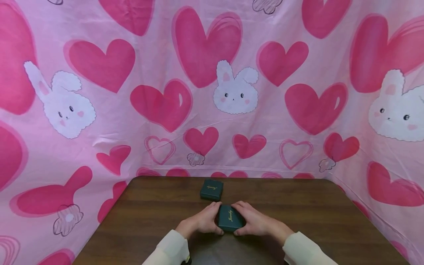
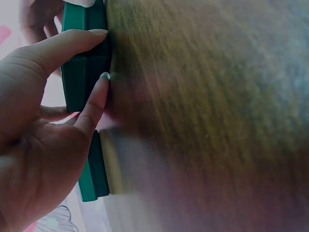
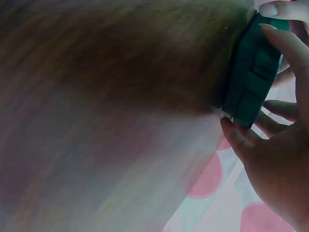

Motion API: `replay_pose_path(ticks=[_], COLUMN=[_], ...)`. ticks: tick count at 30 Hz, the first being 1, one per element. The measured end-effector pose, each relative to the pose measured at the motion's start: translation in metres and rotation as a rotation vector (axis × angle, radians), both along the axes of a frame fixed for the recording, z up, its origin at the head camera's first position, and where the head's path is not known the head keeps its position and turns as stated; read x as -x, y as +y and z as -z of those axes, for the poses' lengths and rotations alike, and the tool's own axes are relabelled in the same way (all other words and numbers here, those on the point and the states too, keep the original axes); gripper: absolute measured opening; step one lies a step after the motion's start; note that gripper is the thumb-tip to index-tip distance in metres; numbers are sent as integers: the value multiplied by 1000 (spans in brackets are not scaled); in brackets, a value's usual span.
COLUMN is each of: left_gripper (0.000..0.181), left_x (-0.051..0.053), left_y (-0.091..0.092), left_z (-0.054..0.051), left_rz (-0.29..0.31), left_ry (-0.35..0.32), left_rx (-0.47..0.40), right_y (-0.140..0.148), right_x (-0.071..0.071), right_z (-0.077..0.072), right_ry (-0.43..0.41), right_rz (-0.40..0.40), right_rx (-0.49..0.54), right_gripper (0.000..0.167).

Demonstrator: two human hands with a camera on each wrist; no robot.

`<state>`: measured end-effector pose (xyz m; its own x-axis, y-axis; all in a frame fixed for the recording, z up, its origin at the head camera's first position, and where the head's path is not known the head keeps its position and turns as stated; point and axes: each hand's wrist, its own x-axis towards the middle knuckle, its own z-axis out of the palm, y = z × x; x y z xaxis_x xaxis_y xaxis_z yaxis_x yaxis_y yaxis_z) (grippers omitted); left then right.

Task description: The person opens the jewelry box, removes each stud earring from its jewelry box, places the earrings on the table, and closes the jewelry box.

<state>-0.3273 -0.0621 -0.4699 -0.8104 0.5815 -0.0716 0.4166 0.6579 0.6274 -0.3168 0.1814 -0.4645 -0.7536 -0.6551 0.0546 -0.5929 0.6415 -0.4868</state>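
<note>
A small dark green jewelry box [image 1: 230, 220] with gold script on top sits on the wooden table, turned a little. My left hand [image 1: 207, 218] grips its left side, thumb at the near edge and fingers toward the far edge. On the opposite side my right hand [image 1: 254, 219] holds it in the same way. In the left wrist view, the thumb lies across the box [image 2: 79, 87]; the right wrist view shows the box's side [image 3: 253, 79] between thumb and fingers. A second, similar green box [image 1: 211, 190] stands behind and to the left, untouched.
The brown wooden table [image 1: 152, 221] extends to both sides of the hands. A pink cloth [image 1: 112, 110] with hearts and rabbits hangs behind it and along both sides. Light sleeves [image 1: 173, 247] cover the forearms.
</note>
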Motion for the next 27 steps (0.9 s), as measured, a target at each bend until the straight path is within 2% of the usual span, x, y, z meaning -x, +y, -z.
replay_pose_path(ticks=[6,9,15,22,27], left_gripper=[98,97,96,101,101], left_x=[1,2,4,0,-2], left_y=[-2,-3,-3,1,2], left_z=[2,3,6,5,5], left_rz=[18,25,53,-1,-17], left_ry=[8,1,28,-7,-12], left_rx=[-15,-25,-24,-4,25], right_y=[-12,-17,-22,-21,-20], right_x=[0,0,0,2,3], right_z=[-6,-7,-7,-6,-5], right_ry=[54,76,106,93,72], right_rz=[-8,6,33,22,18], right_rx=[-68,-103,-150,-138,-117], right_gripper=[87,88,88,87,85])
